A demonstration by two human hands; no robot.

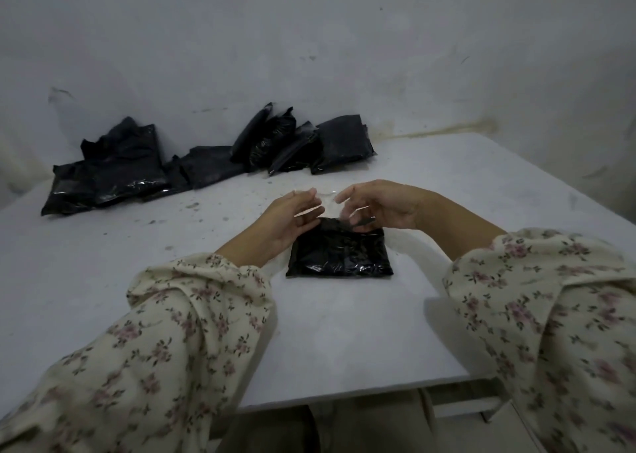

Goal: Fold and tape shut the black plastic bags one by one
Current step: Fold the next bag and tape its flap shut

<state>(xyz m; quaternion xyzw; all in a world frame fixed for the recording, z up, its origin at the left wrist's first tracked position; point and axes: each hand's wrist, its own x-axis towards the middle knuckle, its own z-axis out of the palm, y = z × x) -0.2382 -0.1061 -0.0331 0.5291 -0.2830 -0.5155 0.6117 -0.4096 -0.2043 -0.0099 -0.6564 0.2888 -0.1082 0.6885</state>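
A small folded black plastic bag (339,253) lies flat on the white table (344,332) in front of me. Just above its far edge, my left hand (289,218) and my right hand (382,205) hold a strip of clear tape (327,201) stretched between their fingertips. Each hand pinches one end of the strip. The lower fingers of both hands touch the bag's far edge. The tape is nearly see-through and hard to make out.
Several black bags lie at the back left (110,170) of the table. Several more lean against the wall at the back middle (303,143). The table's near edge (344,397) runs just below my sleeves.
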